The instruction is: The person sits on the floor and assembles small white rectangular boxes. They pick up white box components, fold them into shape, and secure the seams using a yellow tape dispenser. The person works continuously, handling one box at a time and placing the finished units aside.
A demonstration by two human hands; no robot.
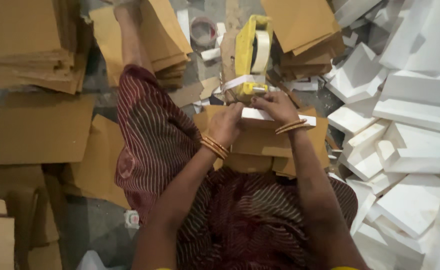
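Both hands press down on a white foam strip [272,116] that lies on a brown cardboard piece [260,142] in the lap. The left hand [226,124] has its grip curled on the strip's near end. The right hand [276,106] pinches it just below the yellow tape dispenser [251,55]. It is best to hold the strip flat and straight and keep the tape tight. More foam pieces [410,125] are piled on the right.

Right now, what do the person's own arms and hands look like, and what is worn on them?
Both forearms are bare, with no sleeves showing. The left hand and the right hand are ungloved. Each wrist carries thin gold-coloured bangles: the left bangles and the right bangles. No rings or markings can be made out. Below the arms lies maroon clothing with fine pale stripes.
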